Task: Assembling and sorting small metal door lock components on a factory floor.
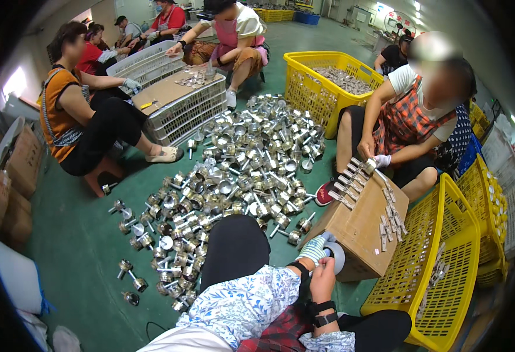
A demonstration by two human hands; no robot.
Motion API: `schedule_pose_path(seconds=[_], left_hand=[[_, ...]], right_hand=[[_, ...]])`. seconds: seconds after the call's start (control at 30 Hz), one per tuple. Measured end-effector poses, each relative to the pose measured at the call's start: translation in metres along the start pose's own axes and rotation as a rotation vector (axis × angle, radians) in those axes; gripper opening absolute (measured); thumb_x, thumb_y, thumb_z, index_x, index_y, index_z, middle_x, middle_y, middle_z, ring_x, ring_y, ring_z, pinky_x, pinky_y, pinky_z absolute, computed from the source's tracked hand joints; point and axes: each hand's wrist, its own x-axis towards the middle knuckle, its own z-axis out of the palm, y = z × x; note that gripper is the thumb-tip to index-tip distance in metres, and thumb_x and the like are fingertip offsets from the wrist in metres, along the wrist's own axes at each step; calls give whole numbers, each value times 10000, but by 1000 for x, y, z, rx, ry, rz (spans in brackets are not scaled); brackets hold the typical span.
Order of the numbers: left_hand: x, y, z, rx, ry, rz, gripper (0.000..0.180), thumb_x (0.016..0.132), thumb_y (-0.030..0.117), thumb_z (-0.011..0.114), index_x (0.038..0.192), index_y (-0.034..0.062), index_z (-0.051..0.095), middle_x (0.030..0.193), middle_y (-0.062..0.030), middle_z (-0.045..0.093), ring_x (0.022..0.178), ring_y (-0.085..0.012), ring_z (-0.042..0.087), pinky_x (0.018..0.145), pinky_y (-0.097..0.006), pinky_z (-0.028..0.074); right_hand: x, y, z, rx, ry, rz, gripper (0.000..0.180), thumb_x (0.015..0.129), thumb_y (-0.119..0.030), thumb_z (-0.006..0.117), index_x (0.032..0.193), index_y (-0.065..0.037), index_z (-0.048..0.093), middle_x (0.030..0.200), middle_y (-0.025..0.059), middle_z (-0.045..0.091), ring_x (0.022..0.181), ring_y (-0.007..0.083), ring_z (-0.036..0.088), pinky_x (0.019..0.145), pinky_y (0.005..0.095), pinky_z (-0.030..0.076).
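Observation:
My left hand [313, 249], in a striped glove, is closed around a round metal cup [335, 258] whose open side faces right. Bare and with its fingers pinched together, my right hand [323, 278] is at the near rim of that cup. Whatever is between those fingertips is too small to make out. Just beyond my hands stands a cardboard box [345, 237]. Flat metal clips [392, 223] lie on it in rows. A large heap of shiny metal cups with stems [240, 158] spreads over the green floor in front of me and to my left.
Across the box, a co-worker [413, 111] in a checked apron handles a metal part. A yellow crate [407, 281] with a few clips is at my right; another yellow crate [310, 88], full of parts, stands beyond. Co-workers sit around a grey crate [181, 114] at far left.

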Motion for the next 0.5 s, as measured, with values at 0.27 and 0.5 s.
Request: schedule_pose_path(seconds=[0.27,0.5], left_hand=[[10,-23,19,-162,-76,-7,458,859,-46,675,1310,-3,608,1244,-174,725,1082,-302,690,971,-381,527],[17,-53,7,-342,-80,-22,533,901,-57,668,1414,8,538,1275,-119,687,1124,-208,629,1001,-325,517]], right_hand=[[1,-7,-11,-140,-60,-107,278,871,-98,643,1116,-40,525,998,246,710,938,499,675,777,552,522],[-6,-48,-4,-382,65,-298,181,831,-115,675,990,-70,601,908,166,669,812,429,676,683,540,527]])
